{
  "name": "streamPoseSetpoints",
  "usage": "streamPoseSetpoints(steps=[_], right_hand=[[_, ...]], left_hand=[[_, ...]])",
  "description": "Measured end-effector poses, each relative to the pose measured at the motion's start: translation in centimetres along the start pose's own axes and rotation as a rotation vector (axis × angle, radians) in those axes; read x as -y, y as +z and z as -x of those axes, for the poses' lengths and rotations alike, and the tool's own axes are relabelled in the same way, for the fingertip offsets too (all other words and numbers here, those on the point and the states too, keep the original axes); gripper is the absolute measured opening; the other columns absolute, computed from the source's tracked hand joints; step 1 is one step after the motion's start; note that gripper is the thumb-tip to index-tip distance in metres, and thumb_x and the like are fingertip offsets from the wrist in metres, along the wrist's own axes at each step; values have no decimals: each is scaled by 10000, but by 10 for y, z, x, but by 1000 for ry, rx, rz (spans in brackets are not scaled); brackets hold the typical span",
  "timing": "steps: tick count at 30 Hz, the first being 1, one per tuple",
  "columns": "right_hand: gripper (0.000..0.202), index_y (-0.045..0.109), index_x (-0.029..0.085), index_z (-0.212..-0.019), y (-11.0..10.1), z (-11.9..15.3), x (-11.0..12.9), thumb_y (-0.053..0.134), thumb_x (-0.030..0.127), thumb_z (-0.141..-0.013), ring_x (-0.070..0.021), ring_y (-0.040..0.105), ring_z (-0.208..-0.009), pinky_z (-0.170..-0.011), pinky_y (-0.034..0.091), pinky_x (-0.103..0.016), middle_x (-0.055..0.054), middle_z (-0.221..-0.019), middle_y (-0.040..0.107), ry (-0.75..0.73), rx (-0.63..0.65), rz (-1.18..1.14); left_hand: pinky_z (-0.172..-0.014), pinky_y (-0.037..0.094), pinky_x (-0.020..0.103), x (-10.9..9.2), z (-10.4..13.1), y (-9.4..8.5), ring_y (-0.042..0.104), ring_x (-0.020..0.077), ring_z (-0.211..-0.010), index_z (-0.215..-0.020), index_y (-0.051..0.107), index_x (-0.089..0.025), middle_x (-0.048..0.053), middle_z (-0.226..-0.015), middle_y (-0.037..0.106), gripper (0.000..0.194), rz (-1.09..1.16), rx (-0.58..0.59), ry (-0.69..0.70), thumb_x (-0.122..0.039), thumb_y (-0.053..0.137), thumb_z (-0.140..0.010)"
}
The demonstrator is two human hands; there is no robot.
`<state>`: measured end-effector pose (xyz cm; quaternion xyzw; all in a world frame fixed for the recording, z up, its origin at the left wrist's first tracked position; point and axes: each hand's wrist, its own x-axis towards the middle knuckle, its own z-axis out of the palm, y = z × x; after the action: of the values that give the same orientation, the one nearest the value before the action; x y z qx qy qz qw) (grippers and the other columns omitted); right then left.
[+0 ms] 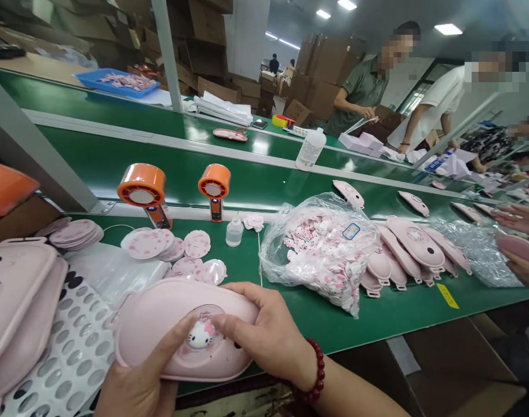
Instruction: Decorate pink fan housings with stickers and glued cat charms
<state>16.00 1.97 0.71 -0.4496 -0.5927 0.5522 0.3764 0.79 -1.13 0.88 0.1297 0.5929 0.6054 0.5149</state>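
Observation:
A pale pink oval case [146, 327] is held between both hands at the lower centre. On its front, inside an oval window, sits a white cat-face piece [200, 335] with a pink bow. My left hand [138, 376] grips the case from the lower left, its thumb at the left of the cat face. My right hand [268, 330], with a dark red bead bracelet [320, 370] on the wrist, wraps round the right end, its thumb touching the upper right of the piece. Left of the case lies a sheet of round stickers [68, 353], with several black dots near its top.
Stacked pink cases [21, 313] stand at the left. Round patterned discs [149, 242], two orange fans [141, 185] and a small bottle [234, 231] are behind the hands. A bag of cat-face pieces [323, 246] and more cases [414, 243] lie right, near another person's hands [525, 231].

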Motion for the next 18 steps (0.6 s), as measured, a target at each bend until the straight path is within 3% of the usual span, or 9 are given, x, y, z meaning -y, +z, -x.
streamPoseSetpoints(steps=[7,18], right_hand=[[338,746,241,-1153,2,2,0,758,305,-821,-206,698,-992,-916,541,-301,-10,-1094,750,-74,-119,15],[392,727,226,-1209,-5,-2,4,728,302,-824,-190,696,-975,-904,531,-275,-28,-1077,736,-139,-181,159]], left_hand=[[-876,585,306,7,2,-6,614,267,-1207,-1366,541,-428,-52,-1400,624,889,3,175,-76,-236,897,-573],[-813,583,255,10,-10,6,633,272,-1183,-1369,548,-396,-42,-1341,675,1005,-25,126,-79,-158,913,-464]])
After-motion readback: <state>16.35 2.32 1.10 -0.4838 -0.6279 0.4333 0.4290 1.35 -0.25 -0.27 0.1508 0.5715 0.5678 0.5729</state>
